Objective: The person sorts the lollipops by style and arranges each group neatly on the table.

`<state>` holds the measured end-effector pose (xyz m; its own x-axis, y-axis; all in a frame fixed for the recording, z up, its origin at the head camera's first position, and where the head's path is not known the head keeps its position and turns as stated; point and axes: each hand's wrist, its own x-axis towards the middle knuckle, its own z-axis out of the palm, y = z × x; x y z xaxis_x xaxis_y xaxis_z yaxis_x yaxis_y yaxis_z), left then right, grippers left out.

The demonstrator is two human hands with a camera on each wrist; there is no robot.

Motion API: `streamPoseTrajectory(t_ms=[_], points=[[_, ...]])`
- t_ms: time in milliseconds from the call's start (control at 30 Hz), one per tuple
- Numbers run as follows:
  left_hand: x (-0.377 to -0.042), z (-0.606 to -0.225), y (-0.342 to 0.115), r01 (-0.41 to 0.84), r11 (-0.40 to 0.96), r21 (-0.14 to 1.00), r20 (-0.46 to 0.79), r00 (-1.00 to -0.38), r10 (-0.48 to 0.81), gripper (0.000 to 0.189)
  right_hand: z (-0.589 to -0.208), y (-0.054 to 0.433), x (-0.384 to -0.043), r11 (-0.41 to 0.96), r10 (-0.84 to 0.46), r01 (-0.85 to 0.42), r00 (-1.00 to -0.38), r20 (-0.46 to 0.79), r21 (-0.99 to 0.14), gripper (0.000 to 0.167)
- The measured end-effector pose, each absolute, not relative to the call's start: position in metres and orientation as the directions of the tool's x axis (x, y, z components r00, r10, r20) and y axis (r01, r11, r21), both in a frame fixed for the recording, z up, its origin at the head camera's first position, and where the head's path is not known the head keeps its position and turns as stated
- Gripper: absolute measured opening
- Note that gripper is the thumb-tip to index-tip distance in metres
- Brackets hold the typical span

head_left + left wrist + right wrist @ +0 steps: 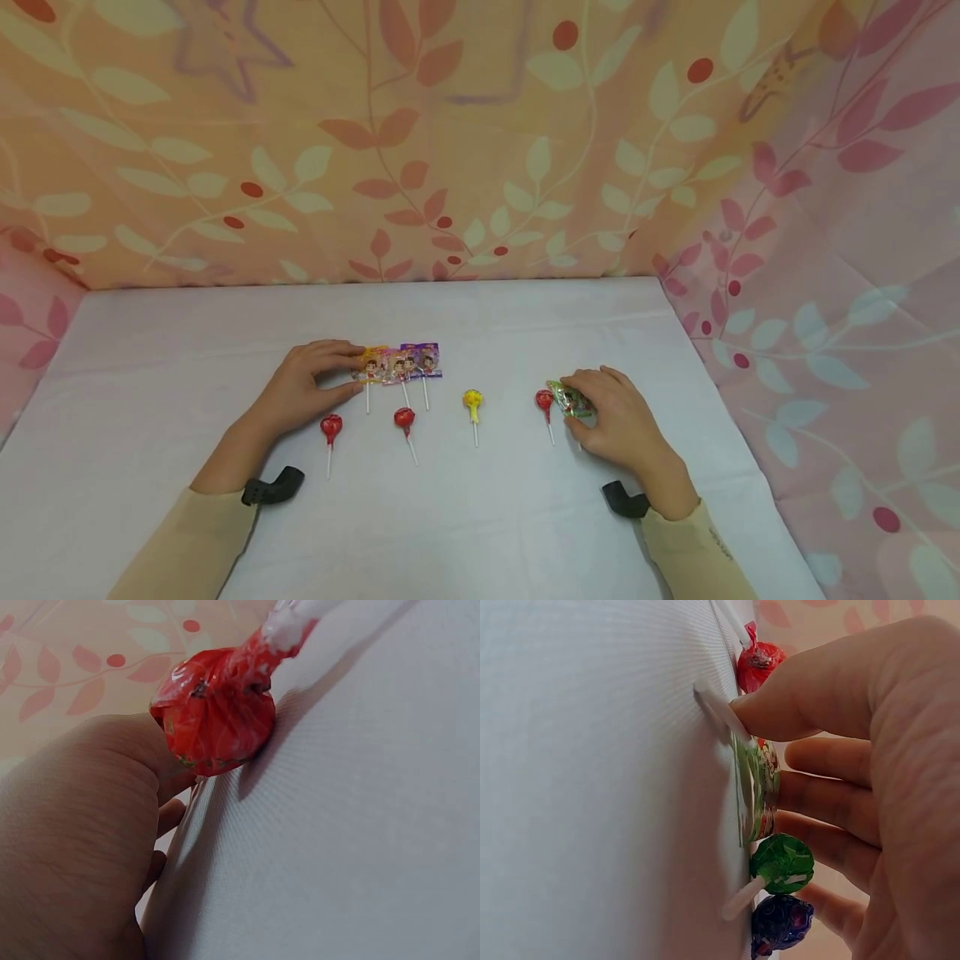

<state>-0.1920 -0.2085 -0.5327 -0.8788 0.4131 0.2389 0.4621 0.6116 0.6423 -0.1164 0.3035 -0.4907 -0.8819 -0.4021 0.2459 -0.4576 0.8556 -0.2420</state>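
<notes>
My left hand [309,385] holds the left edge of a yellow flat-wrapped lollipop [372,364] between thumb and fingers. Pink and purple flat-wrapped lollipops [428,360] overlap in a row beside it. My right hand [617,417] pinches a green flat-wrapped lollipop [572,400], its white stick [721,712] pointing out past the thumb. Just left of that packet lies a red ball lollipop [544,402]. A green ball lollipop [782,864] and a dark purple one [781,924] show in the right wrist view; the right hand hides them from the head view.
Two more red ball lollipops, one [331,429] below the left hand and another [405,419] further right, lie on the white cloth [450,525]. A yellow ball lollipop [472,402] lies mid-table. Patterned curtains [450,167] border the table's back and sides.
</notes>
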Motion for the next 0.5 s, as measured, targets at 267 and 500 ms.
streamPoseTrajectory(t_ms=[267,500], points=[[-0.1919,-0.5335,-0.2089,0.472,0.613,0.633,0.249,-0.874,0.417,0.038,-0.4928,0.3023,-0.1184,0.842,-0.405,-0.473,-0.872,0.274,-0.26,0.054],[-0.1925,-0.5339,-0.2083,0.459,0.612,0.644,0.242,-0.881,0.406,0.038,-0.4936,0.3029,-0.1217,0.835,-0.413,-0.489,-0.86,0.299,-0.252,0.054]])
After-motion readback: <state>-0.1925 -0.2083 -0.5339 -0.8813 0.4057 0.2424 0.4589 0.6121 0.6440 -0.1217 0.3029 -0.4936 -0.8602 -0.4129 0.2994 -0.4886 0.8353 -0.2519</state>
